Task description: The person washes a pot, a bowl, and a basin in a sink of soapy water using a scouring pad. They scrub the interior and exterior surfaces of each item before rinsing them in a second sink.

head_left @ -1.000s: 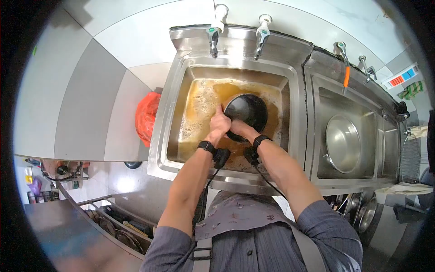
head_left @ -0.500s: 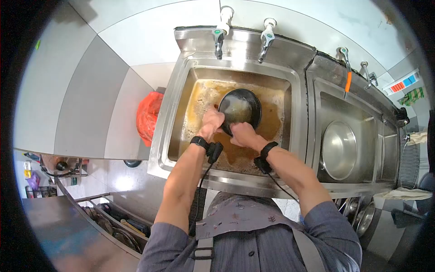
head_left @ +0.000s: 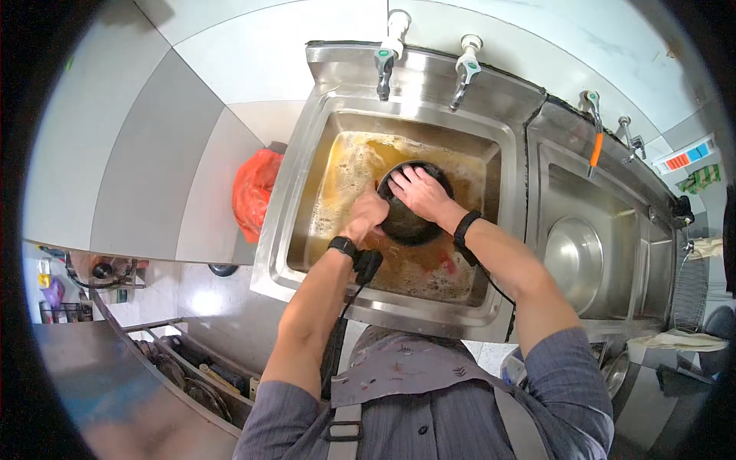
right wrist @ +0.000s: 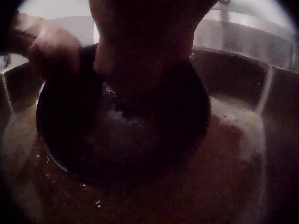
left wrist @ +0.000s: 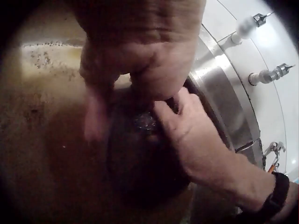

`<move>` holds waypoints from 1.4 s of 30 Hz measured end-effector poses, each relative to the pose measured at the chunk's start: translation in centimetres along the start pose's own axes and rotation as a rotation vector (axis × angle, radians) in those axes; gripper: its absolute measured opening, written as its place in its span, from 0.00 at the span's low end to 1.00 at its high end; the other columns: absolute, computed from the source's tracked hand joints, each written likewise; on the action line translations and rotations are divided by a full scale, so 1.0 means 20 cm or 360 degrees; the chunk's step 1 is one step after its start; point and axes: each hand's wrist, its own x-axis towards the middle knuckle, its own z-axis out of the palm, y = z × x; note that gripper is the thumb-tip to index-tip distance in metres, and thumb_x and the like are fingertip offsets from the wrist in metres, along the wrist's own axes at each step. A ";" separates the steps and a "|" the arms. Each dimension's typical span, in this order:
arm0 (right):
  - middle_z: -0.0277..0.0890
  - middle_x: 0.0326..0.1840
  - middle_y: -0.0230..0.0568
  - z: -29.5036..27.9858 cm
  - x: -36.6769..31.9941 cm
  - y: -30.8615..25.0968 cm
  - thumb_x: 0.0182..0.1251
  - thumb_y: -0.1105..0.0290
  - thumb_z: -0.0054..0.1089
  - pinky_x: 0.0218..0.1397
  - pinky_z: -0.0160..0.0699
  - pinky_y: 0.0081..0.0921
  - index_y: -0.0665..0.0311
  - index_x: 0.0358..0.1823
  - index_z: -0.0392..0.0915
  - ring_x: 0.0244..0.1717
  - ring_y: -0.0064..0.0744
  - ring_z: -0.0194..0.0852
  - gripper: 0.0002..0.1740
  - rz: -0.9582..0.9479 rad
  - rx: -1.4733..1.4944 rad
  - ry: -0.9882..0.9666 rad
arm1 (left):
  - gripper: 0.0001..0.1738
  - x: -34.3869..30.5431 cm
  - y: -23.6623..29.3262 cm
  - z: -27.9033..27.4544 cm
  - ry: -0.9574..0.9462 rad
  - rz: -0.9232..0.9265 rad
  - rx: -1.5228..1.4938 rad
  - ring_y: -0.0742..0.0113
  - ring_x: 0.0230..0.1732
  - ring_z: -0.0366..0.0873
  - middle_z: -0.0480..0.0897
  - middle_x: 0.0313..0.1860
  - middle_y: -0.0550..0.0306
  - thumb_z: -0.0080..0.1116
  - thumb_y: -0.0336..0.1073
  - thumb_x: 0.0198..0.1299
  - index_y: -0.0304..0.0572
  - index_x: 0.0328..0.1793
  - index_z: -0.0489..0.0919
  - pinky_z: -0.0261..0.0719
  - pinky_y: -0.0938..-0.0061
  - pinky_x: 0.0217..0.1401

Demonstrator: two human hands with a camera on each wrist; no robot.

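A round black pan is tilted over the murky, foamy water of the large steel sink. My left hand grips the pan's near-left rim, thumb on top. My right hand lies inside the pan, its fingers stretched and spread against the inner wall. In the left wrist view, a wet, glinting patch shows beside the right thumb. From the right wrist, the pan's dark inside has a pale wet sheen; shadow hides what lies under the right palm.
Two taps stand over the sink's back edge. A second steel basin on the right holds a large metal bowl. An orange plastic bag hangs at the left side. A blurred reddish patch shows in the water near the pan.
My right hand has moved from the pan's near rim up into its inside, fingers spreading out. The left hand keeps its grip at the left rim, and the pan's tilt has shifted.
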 end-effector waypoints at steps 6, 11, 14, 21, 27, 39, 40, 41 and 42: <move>0.51 0.85 0.59 0.25 -0.17 -0.09 0.75 0.63 0.50 0.77 0.67 0.48 0.65 0.75 0.70 0.77 0.58 0.65 0.29 0.0287 -0.0016 -0.0487 | 0.40 -0.10 0.09 -0.05 -0.0122 -0.0141 -0.0295 0.33 0.53 0.87 0.80 0.66 0.31 0.50 0.30 0.65 0.50 0.85 0.57 0.95 0.54 0.38; 0.70 0.67 0.75 0.08 -0.01 -0.23 0.73 0.69 0.49 0.62 0.81 0.48 0.73 0.63 0.79 0.60 0.63 0.81 0.22 0.0201 0.0805 -0.0979 | 0.39 0.12 -0.13 0.18 0.0043 0.0042 0.0049 0.35 0.57 0.85 0.80 0.66 0.32 0.50 0.33 0.67 0.51 0.86 0.57 0.92 0.54 0.52; 0.77 0.60 0.73 0.11 0.01 -0.28 0.64 0.74 0.60 0.55 0.85 0.48 0.76 0.55 0.81 0.55 0.62 0.84 0.18 0.0216 0.1039 -0.0780 | 0.39 0.02 -0.04 0.13 -0.0017 -0.0041 -0.0161 0.34 0.62 0.82 0.81 0.65 0.31 0.51 0.37 0.66 0.49 0.85 0.59 0.85 0.53 0.62; 0.76 0.52 0.42 0.20 0.07 -0.06 0.64 0.68 0.60 0.54 0.81 0.41 0.64 0.50 0.83 0.51 0.47 0.81 0.15 0.0192 0.0136 0.0140 | 0.39 0.10 -0.13 0.11 0.0001 -0.0040 0.0105 0.33 0.66 0.79 0.79 0.67 0.31 0.51 0.35 0.64 0.45 0.84 0.60 0.78 0.54 0.69; 0.77 0.63 0.42 0.10 -0.08 -0.19 0.65 0.61 0.62 0.64 0.69 0.47 0.58 0.56 0.86 0.64 0.50 0.74 0.20 0.0348 0.0087 -0.0680 | 0.40 0.04 -0.04 0.04 0.0199 0.0002 -0.0069 0.32 0.65 0.79 0.80 0.65 0.30 0.52 0.34 0.63 0.50 0.84 0.61 0.77 0.50 0.70; 0.85 0.53 0.61 -0.31 -0.19 0.04 0.53 0.54 0.65 0.60 0.80 0.47 0.70 0.55 0.83 0.56 0.60 0.82 0.32 0.0347 0.1270 -0.1040 | 0.43 0.11 -0.15 -0.06 0.0301 0.0052 0.0384 0.28 0.59 0.81 0.83 0.55 0.27 0.63 0.36 0.61 0.37 0.80 0.58 0.80 0.46 0.63; 0.84 0.53 0.61 -0.34 -0.19 0.11 0.54 0.54 0.64 0.61 0.80 0.47 0.71 0.55 0.82 0.55 0.60 0.82 0.32 0.0442 0.1255 -0.0965 | 0.43 0.07 -0.13 -0.08 0.0303 0.0051 0.0382 0.28 0.59 0.81 0.83 0.55 0.27 0.63 0.36 0.61 0.37 0.80 0.58 0.80 0.46 0.63; 0.85 0.50 0.61 -0.40 -0.20 0.19 0.55 0.54 0.63 0.58 0.82 0.48 0.70 0.52 0.84 0.54 0.60 0.84 0.29 0.0672 0.1242 -0.0843 | 0.43 0.02 -0.08 -0.11 0.0476 0.0269 0.0429 0.29 0.60 0.81 0.82 0.58 0.28 0.64 0.37 0.62 0.36 0.80 0.57 0.81 0.46 0.63; 0.86 0.48 0.60 -0.44 -0.22 0.24 0.56 0.55 0.62 0.56 0.83 0.50 0.68 0.49 0.86 0.52 0.60 0.86 0.26 0.0902 0.1224 -0.0717 | 0.43 -0.03 -0.03 -0.13 0.0646 0.0490 0.0475 0.29 0.60 0.81 0.80 0.60 0.29 0.65 0.39 0.62 0.36 0.79 0.57 0.81 0.46 0.62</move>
